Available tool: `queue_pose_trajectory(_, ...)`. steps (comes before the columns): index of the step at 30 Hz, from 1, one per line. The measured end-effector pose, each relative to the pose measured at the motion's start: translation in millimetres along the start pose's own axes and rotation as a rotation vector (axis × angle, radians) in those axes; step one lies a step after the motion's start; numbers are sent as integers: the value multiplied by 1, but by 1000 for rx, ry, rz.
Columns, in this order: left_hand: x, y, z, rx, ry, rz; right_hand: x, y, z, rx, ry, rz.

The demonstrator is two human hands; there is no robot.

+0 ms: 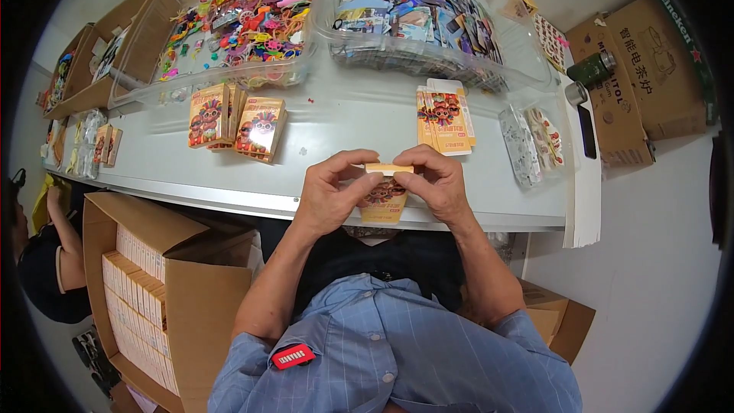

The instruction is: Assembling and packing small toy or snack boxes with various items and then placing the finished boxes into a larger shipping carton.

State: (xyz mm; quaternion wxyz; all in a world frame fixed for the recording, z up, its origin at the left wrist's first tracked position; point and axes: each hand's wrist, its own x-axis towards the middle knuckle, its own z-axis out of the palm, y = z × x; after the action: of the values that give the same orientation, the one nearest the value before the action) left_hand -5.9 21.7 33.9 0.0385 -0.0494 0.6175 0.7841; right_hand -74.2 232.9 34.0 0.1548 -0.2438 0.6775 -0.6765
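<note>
Between my two hands, over the table's front edge, is a small orange cardboard box (pixel 384 203) printed with cartoon figures. My left hand (pixel 334 190) pinches its top end from the left, thumb on the upper edge. On the right, my right hand (pixel 434 183) grips the same end with thumb and bent fingers. A pale flap shows along the top between the thumbs. Just beyond my right hand lies a fanned pile of flat orange cartons (pixel 446 126). Upright filled-out orange boxes (pixel 260 128) stand in groups to the left of my left hand.
A clear bin of colourful small toys (pixel 245 30) stands at the back left, another of shiny cards (pixel 417 19) beside it. Clear-wrapped packs (pixel 533 145) lie at right. An open brown carton (pixel 206 313) packed with boxes stands lower left, near another person (pixel 57 260).
</note>
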Motion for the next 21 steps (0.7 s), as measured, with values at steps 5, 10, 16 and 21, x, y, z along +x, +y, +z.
queue_pose_trajectory(5,1,8,3,9,27,13,3,-5,5,116,60,100)
queue_pose_trajectory(10,4,10,4,43,28,26,2,2,2,112,64,108)
queue_pose_trajectory(16,2,7,0,38,-41,59,-3,9,-1,20,32,-38)
queue_pose_trajectory(21,1,2,-6,193,-100,121,-8,9,0,-53,-5,-100)
